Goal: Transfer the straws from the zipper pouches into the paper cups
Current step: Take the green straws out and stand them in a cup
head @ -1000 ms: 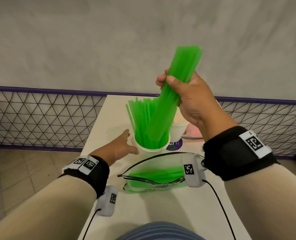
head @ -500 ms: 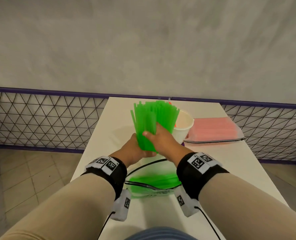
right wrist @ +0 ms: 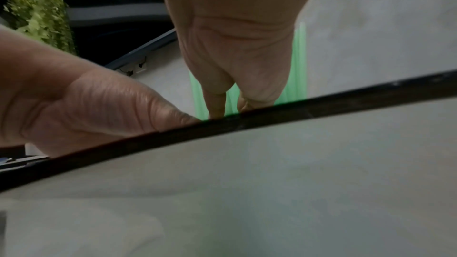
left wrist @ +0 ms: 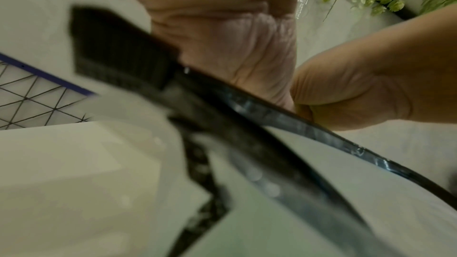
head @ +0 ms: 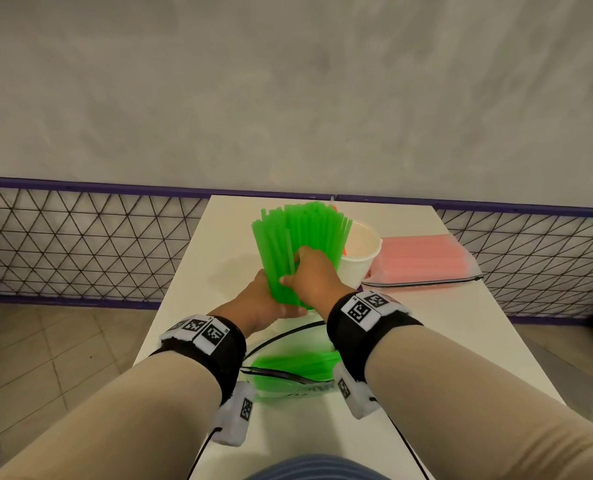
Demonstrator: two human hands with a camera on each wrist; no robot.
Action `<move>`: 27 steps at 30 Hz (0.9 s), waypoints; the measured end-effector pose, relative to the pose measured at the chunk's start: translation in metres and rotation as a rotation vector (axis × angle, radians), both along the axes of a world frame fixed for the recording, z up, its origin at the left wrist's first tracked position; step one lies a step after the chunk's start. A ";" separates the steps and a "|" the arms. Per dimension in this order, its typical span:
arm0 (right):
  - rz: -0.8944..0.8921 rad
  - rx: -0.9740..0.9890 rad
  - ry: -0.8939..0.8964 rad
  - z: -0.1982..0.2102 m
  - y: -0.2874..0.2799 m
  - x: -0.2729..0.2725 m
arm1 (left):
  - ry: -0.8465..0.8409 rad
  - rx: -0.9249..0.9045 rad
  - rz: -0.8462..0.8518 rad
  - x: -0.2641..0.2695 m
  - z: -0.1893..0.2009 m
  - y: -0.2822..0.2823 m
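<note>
A thick bunch of green straws (head: pixel 302 230) stands upright in a paper cup that my two hands hide. My left hand (head: pixel 270 303) wraps round the cup's base from the left. My right hand (head: pixel 310 271) grips the lower part of the bunch from the right, thumb in front. In the right wrist view its fingers (right wrist: pixel 217 103) lie against the green straws (right wrist: pixel 298 62). An open zipper pouch (head: pixel 295 367) with more green straws lies close to my body, and its black zipper rim (right wrist: pixel 247 124) crosses both wrist views.
A second white paper cup (head: pixel 360 251) stands just right of the green bunch. A closed pouch of pink straws (head: pixel 426 261) lies at the right on the white table (head: pixel 461 341). A wire-mesh fence (head: pixel 80 244) runs behind the table.
My right hand brought the raised bundle of green straws down into the cup and now grips the bunch low. My left hand closed round the cup's base.
</note>
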State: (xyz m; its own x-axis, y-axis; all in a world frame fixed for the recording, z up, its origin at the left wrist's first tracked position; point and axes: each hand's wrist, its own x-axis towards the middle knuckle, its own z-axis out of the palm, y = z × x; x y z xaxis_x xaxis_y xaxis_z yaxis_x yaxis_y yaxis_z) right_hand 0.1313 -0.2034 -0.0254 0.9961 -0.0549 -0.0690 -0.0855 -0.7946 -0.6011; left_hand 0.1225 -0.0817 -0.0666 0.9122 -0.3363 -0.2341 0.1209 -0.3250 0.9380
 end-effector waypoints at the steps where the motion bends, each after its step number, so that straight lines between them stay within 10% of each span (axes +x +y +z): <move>1: -0.009 0.016 0.014 -0.003 0.000 -0.001 | -0.014 -0.008 -0.012 -0.001 0.001 0.000; 15: -0.044 0.196 -0.123 0.008 -0.004 -0.032 | 0.000 0.083 0.089 -0.001 -0.004 0.012; 21: 0.368 0.359 0.060 0.050 -0.023 -0.071 | 0.241 0.113 0.088 -0.014 -0.014 0.055; 27: 0.692 -0.232 0.282 0.018 -0.032 -0.086 | 0.191 0.487 -0.213 -0.045 -0.043 0.089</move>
State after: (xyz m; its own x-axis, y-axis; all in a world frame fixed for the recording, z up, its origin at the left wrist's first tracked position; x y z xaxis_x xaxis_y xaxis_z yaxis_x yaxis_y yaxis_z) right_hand 0.0451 -0.2351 -0.0075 0.7557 0.5280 -0.3876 0.3498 -0.8256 -0.4427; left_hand 0.0771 0.0074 -0.1098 0.7622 -0.3205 -0.5625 0.1580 -0.7504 0.6418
